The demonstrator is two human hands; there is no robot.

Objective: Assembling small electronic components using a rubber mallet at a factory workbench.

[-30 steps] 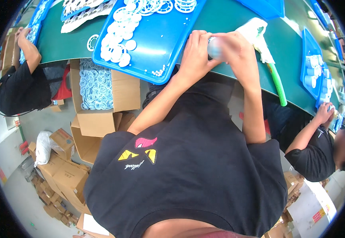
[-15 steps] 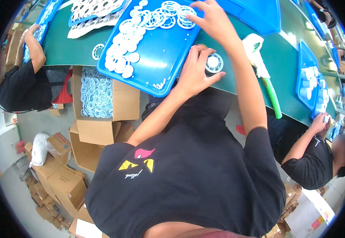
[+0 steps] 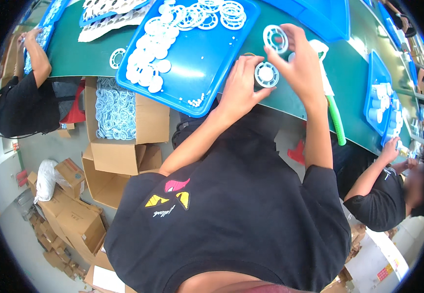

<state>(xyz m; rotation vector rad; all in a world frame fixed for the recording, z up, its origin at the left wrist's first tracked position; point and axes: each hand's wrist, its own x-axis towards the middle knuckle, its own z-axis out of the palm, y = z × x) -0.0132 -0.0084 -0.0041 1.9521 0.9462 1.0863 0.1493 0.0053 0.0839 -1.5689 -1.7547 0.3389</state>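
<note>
My right hand (image 3: 300, 66) is closed, pinching a white spoked ring (image 3: 271, 30) between thumb and fingers above the green table. Just below it, my left hand (image 3: 238, 88) curls around a round part with a white ringed top (image 3: 266, 74); what lies under that top is mostly hidden. To the left of both hands is a blue tray (image 3: 187, 68). White spoked rings (image 3: 232, 14) cluster along its far side, white discs (image 3: 149, 49) along its left, and tiny white pieces (image 3: 196, 101) gather in its near corner.
A green-handled tool (image 3: 336, 119) with a white-wrapped head lies right of my hands. Another blue bin (image 3: 314, 17) stands behind. A single ring (image 3: 117, 58) is left of the tray. Below the table edge, a cardboard box (image 3: 151, 115) holds many rings. People work on both sides.
My right hand has come back from the tray's far right corner toward my left hand, carrying a white ring. The left hand stays around the round part.
</note>
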